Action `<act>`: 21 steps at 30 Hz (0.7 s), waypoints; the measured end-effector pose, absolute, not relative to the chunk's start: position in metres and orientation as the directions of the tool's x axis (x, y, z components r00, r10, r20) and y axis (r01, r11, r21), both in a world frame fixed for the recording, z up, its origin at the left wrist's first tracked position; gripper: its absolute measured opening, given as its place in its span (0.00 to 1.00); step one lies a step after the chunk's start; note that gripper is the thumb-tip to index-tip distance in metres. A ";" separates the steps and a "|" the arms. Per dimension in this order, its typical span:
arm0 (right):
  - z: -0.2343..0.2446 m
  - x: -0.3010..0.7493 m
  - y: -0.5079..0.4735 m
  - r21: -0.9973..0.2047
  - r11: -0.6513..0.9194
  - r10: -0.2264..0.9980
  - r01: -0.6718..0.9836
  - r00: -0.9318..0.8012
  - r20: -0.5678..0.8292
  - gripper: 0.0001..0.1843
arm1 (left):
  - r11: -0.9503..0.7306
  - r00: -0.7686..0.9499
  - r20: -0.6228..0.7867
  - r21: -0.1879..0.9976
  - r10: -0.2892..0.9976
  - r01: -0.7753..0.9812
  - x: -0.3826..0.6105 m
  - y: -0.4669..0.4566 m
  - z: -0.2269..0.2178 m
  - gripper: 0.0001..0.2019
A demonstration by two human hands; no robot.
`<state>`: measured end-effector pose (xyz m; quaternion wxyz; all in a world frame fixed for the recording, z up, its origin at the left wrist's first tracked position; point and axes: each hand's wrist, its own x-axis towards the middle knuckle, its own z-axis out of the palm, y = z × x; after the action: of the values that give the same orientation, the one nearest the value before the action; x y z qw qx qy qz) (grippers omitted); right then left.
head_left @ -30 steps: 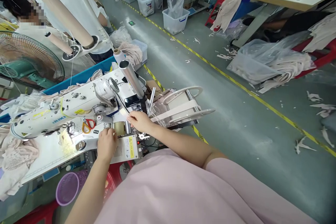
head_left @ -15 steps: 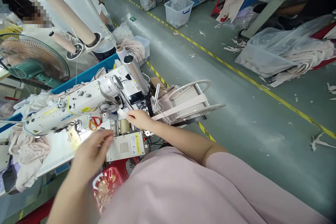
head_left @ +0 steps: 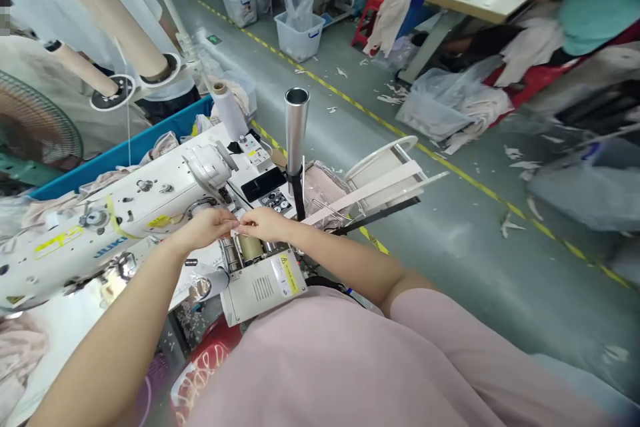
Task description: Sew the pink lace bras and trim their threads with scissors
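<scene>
My left hand [head_left: 213, 227] and my right hand [head_left: 264, 223] meet fingertip to fingertip beside the head of a white sewing machine [head_left: 145, 207]. Both are closed in a pinch on the end of a pale elastic band, of which only a small bit shows between the fingers. Farther right, a length of the elastic band [head_left: 367, 192] runs from a white reel [head_left: 430, 180] down toward my right forearm, which hides part of it. Just below my fingers are the metal rollers [head_left: 250, 248] of a feeder box [head_left: 263, 288].
Behind the machine stand a steel tube [head_left: 296, 133], a thread cone [head_left: 229, 113] and a dark phone-like slab [head_left: 265, 183]. A blue bin [head_left: 100, 163] with pale fabric lies along the far side. A red stool [head_left: 207, 360] is below. Another person [head_left: 595, 3] sits at a table, upper right.
My left hand has moved right and up to join my right hand at the band's end. The view has turned, bringing the seated person into sight; the scissors no longer show.
</scene>
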<state>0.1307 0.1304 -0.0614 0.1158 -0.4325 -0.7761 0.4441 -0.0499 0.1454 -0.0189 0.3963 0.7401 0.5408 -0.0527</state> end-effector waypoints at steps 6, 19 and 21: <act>-0.080 0.132 0.121 -0.525 0.090 0.855 0.846 -0.336 -0.395 0.08 | -0.150 0.444 -0.511 0.516 0.736 0.843 -0.089 0.174 -0.071 0.15; -0.096 0.098 0.088 -0.237 -0.159 0.918 0.958 0.055 -0.392 0.13 | 0.043 0.461 -0.626 0.620 0.629 0.784 -0.058 0.195 -0.176 0.13; -0.099 0.096 0.088 -0.230 -0.168 0.918 0.959 0.067 -0.391 0.13 | 0.063 0.458 -0.658 0.608 0.597 0.792 -0.060 0.195 -0.182 0.13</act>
<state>0.0956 0.0881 -0.0990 -0.0443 -0.7292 -0.6433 0.2290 -0.0597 0.1947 -0.1819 0.5188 0.6782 0.5121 -0.0937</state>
